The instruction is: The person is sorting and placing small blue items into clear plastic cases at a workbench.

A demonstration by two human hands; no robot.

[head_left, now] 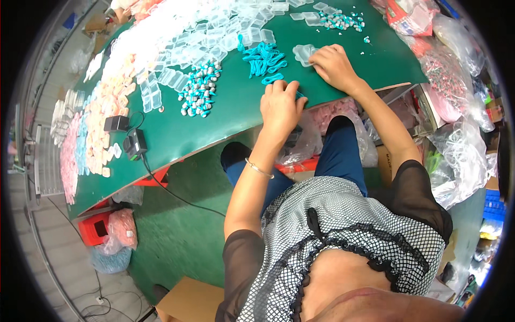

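Note:
My left hand (pixel 282 106) is at the front edge of the green table, fingers curled down; a bit of blue cord shows by its thumb. Just beyond its fingertips lies a pile of bright blue looped cords (pixel 263 59). My right hand (pixel 335 67), further right, has its fingers closed on the edge of a small clear plastic case (pixel 303 54) with a scalloped outline. Its fingertips are partly hidden behind the hand. To the left of the cords is a heap of small grey-and-blue pieces (pixel 199 88).
Clear plastic cases (pixel 206 40) are spread over the back of the green table (pixel 177 137). More small pieces (pixel 343 21) lie at the far right. Pink, peach and blue parts (pixel 102 123), and a black device (pixel 134 144) with a cable, are at left. Plastic bags (pixel 445 80) crowd the right side.

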